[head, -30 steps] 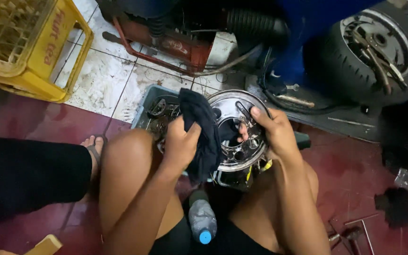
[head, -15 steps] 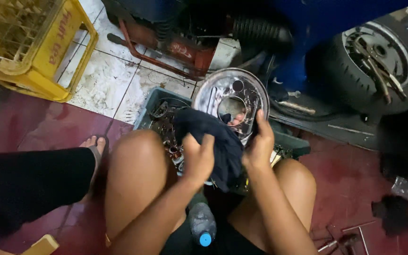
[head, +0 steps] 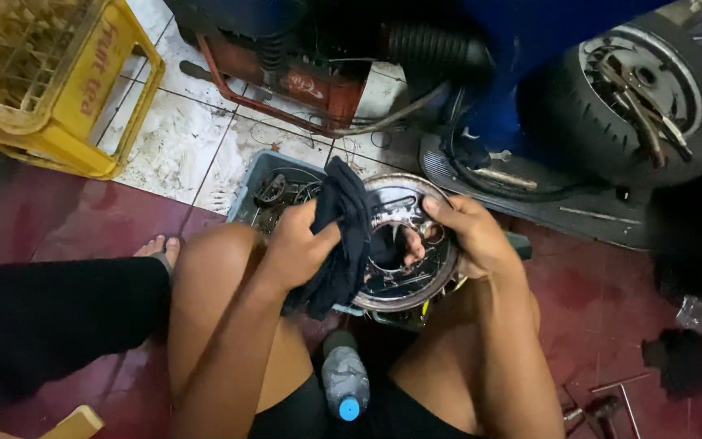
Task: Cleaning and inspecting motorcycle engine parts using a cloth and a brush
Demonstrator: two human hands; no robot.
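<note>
A round shiny metal drum part point(head: 404, 244) rests tilted between my knees. My left hand point(head: 298, 244) grips a dark blue rag point(head: 339, 236) and presses it against the part's left side. My right hand point(head: 469, 232) holds the part by its right rim, thumb over the edge. Below them a plastic bottle with a blue cap point(head: 343, 382) stands between my thighs.
A grey tray of metal parts point(head: 266, 191) sits behind the drum part. A yellow crate point(head: 58, 81) is at upper left, a red-framed machine point(head: 302, 81) at the top, a tyred wheel point(head: 639, 89) at upper right. Another person's black-clad leg point(head: 50, 317) and bare foot lie left.
The drum part has come lower and turned its open face toward me. My left hand with the rag has shifted from the part's front to its left side.
</note>
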